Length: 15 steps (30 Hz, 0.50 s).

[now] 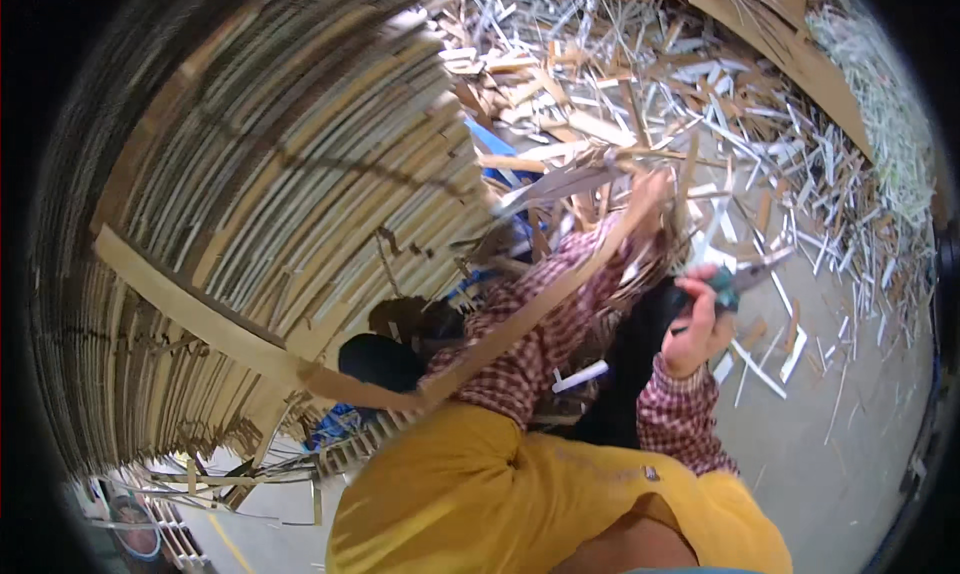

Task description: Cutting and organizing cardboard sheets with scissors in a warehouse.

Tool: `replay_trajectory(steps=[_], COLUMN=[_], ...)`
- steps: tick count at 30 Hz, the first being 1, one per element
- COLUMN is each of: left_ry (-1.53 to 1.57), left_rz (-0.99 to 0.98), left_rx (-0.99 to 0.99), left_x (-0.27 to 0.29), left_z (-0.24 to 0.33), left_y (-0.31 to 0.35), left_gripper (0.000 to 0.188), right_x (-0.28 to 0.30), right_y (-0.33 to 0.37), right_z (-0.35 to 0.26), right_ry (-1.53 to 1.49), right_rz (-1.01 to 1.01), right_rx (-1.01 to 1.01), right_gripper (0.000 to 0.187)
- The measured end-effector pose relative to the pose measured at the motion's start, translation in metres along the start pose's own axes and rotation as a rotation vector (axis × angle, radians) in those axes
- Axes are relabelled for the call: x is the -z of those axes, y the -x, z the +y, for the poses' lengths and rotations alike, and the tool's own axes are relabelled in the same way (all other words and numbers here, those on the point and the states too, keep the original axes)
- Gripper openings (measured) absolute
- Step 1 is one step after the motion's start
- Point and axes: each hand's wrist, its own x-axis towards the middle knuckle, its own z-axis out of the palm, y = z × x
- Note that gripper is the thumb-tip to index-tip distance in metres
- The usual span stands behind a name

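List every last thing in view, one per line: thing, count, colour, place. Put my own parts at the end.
stacked cardboard sheets: too many to count, brown and grey, left
long cardboard strips: two lengths, perhaps joined, tan, across stack and left sleeve
loose scraps: many, brown and white, floor, top centre to right
large cardboard piece: one, brown, upper right
shredded paper: one heap, pale, far upper right
cutting tool: one, green-handled, in right hand
floor: one, grey, right and lower left
yellow line: one, yellow, lower left floor
yellow garment: one, yellow, bottom centre
checked sleeves: two, red and white, centre
left hand: one, among scraps, grip blurred
right hand: one, around the tool
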Motion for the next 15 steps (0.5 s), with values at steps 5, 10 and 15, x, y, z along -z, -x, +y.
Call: replay_trajectory(steps=[5,10,15], left_ry=[-0.564,-0.521,-0.491], left_rz=[-0.296,0.272,0.76], left_rx=[-0.742,-0.629,-0.766], left_x=[-0.093,-0.04,0.095], left_z=[0.107,0.156,0.153], left_y=[-0.04,0.091,0.263], left_gripper=[0.029,0.048,0.058], right_x=[0.0,0.005,-0.04], right_y=[-0.001,-0.003,0.003], right_z=[-0.025,-0.06,-0.079], right_ry=[0.241,-0.034,-0.075], right_rz=[0.072,-0.148,-0.621], right_rx=[-0.047,0.037,-0.266], right_gripper=[0.024,0.018,0.017])
